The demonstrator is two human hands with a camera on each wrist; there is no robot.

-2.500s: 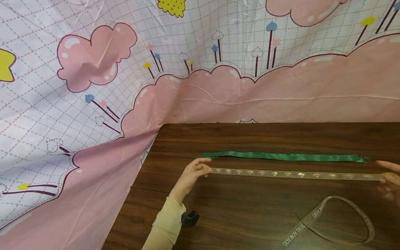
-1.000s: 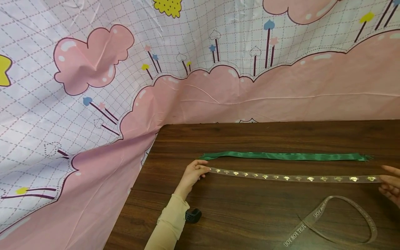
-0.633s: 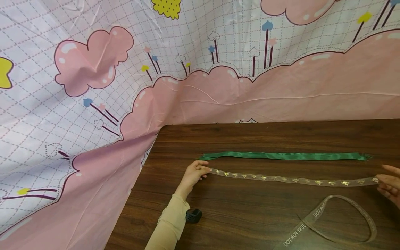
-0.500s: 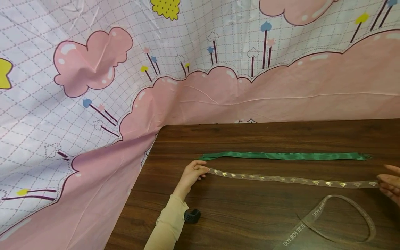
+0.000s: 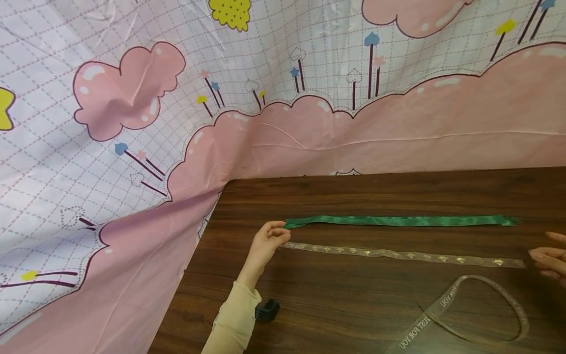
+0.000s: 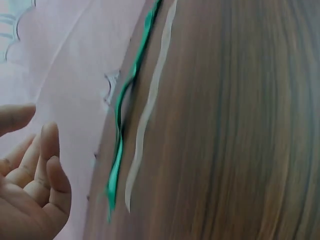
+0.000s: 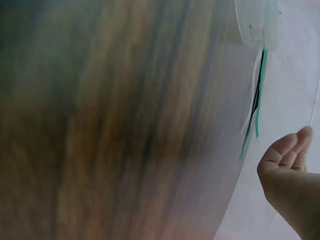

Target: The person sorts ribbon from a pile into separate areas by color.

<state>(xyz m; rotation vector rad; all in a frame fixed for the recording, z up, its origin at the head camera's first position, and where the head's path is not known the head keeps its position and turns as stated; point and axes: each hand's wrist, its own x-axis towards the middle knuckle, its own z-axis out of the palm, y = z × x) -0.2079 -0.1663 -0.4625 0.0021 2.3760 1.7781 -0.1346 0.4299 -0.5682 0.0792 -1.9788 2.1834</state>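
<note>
A sheer ribbon [image 5: 382, 253] with gold diamond prints lies across the wooden table, in front of a green satin ribbon [image 5: 398, 221]. My left hand [image 5: 265, 243] is at the sheer ribbon's left end in the head view. The left wrist view shows that end free on the table, with the fingers loosely bent and nothing between them. Just beyond the other end, my right hand [image 5: 550, 258] stands apart from the ribbon, partly cut off by the frame. In the right wrist view its fingers are relaxed and hold nothing.
A second sheer ribbon [image 5: 446, 300], printed "JUST FOR YOU", curls in a loop near the table's front. A black device [image 5: 267, 310] sits at my left wrist. A patterned pink and white cloth [image 5: 309, 128] hangs along the table's back and left sides.
Earlier both hands held the sheer ribbon stretched by its ends. It has gone down to the table and slackened slightly; both hands have let go, the right one drawn off its end.
</note>
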